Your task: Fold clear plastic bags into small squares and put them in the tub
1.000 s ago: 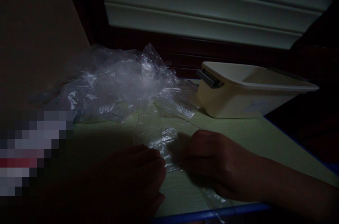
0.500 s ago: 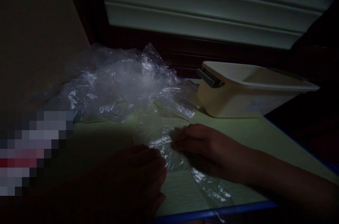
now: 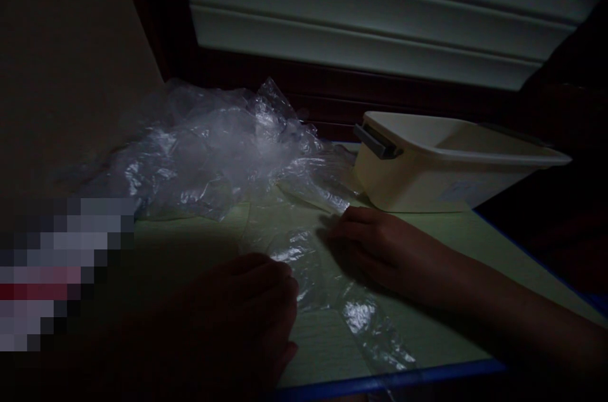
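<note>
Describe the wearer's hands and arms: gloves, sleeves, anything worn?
Right hand: no glove; forearm bare to the frame edge, no sleeve, watch or bracelet visible. Left hand: no glove visible; deep shadow beyond the wrist, so can't tell about a sleeve. No rings or markings discernible.

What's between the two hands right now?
Head view: a clear plastic sheet, lying on the green tabletop, between the left hand and the right hand. Too dim to tell whether either hand grips it.
</note>
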Tool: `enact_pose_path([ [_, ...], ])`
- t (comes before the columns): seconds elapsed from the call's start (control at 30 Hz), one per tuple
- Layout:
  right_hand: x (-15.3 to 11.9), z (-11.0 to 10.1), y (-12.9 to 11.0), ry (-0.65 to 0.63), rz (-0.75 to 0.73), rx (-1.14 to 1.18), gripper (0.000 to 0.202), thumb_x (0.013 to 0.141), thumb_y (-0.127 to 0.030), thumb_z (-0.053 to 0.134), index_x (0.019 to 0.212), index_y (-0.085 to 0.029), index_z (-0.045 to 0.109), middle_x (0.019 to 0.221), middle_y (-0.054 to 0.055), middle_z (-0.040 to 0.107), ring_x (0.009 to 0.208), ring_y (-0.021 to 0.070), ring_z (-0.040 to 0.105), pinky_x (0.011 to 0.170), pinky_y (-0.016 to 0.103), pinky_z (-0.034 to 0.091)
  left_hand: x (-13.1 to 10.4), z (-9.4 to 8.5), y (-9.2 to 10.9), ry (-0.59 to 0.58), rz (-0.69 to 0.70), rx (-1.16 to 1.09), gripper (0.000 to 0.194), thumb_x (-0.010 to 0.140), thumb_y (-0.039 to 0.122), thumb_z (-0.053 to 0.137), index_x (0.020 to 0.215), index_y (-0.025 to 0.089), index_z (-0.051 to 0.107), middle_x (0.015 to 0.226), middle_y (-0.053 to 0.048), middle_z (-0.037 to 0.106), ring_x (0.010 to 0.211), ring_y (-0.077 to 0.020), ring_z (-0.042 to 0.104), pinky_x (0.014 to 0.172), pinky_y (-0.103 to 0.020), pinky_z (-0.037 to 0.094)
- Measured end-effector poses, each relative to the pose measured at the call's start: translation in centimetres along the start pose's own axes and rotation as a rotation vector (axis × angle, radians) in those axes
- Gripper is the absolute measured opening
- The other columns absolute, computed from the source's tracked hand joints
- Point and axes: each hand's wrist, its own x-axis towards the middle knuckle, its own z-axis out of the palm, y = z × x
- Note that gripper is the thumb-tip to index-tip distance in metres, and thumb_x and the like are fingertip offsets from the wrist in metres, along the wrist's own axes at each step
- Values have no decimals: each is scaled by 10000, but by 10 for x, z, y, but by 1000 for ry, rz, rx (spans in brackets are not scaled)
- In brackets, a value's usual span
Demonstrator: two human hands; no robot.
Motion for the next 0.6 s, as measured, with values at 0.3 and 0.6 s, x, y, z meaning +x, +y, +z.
enact_pose_path([
  [0.3,-6,-5,-17,-44,50,214,224,905,-54,455,846,-126,659,808,50,630,694,131,587,638,238,449,-2,-2,0,97,18,-60,469,1062,232,275,748,189,621,742,20,686,596,-121,566,637,-276,450],
  [0.6,-11,-5,-21,-82,-133,416,218,899,-56,532,1031,-155,674,1006,50,662,900,114,628,770,205,496,-5,-3,3,90,39,-24,493,1055,215,288,640,209,554,617,41,609,607,-122,551,661,-267,427],
])
